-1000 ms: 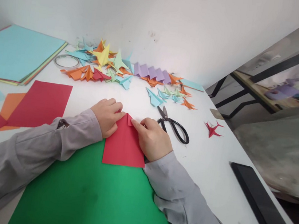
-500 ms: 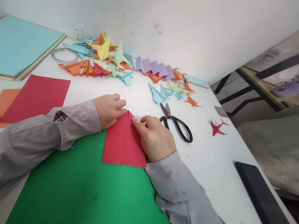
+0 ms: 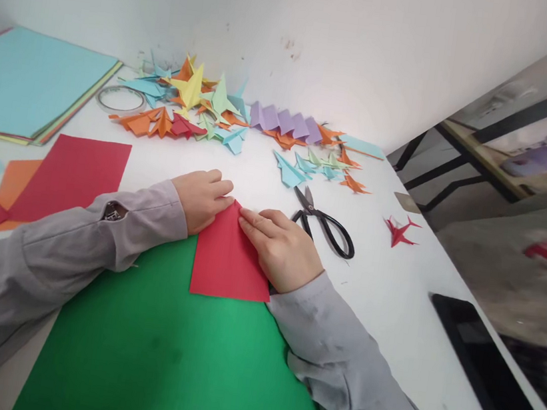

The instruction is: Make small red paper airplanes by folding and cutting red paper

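Note:
A folded red paper [image 3: 226, 259] with a pointed top lies on the white table, its lower part over a large green sheet [image 3: 172, 360]. My left hand [image 3: 202, 198] rests on its upper left edge, fingers curled and pressing down. My right hand [image 3: 282, 246] presses the upper right edge, with its fingers laid flat along the fold. The two sets of fingertips meet at the paper's tip. Both arms wear grey sleeves.
Black scissors [image 3: 324, 223] lie just right of my right hand. Several folded paper shapes [image 3: 200, 111] lie along the wall, with a tape roll [image 3: 120, 99] and a stack of coloured sheets [image 3: 32, 86] at the left. Red and orange sheets [image 3: 70, 175] lie left; a small red figure [image 3: 398, 231] and a dark tablet [image 3: 492, 378] lie right.
The small flap at the paper's tip has been pressed flat, and my right fingers have slid along the right fold. The view has shifted slightly.

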{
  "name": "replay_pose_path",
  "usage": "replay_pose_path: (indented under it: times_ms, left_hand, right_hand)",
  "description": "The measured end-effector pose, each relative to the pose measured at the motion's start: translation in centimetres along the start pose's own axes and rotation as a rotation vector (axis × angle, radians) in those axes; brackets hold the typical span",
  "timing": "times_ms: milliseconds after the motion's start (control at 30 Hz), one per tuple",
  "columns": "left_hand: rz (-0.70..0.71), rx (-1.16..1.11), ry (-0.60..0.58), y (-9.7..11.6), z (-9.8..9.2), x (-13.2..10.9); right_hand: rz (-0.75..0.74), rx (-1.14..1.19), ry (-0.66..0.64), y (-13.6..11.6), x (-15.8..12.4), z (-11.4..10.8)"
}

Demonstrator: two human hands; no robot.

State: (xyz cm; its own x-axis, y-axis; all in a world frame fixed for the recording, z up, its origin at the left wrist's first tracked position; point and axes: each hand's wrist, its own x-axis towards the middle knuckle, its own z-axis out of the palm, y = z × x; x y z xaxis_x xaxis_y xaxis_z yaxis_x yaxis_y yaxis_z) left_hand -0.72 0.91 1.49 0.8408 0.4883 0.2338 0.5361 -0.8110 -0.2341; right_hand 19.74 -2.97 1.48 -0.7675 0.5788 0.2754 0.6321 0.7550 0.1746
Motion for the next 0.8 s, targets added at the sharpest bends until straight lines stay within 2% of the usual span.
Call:
replay_pose_path:
  times_ms: [800]
  left_hand:
    - [-0.008,-0.001,-0.001,-0.02,-0.08,-0.14]
  right_hand:
    - [-0.036,0.042,-0.006,0.27,-0.11,0.10]
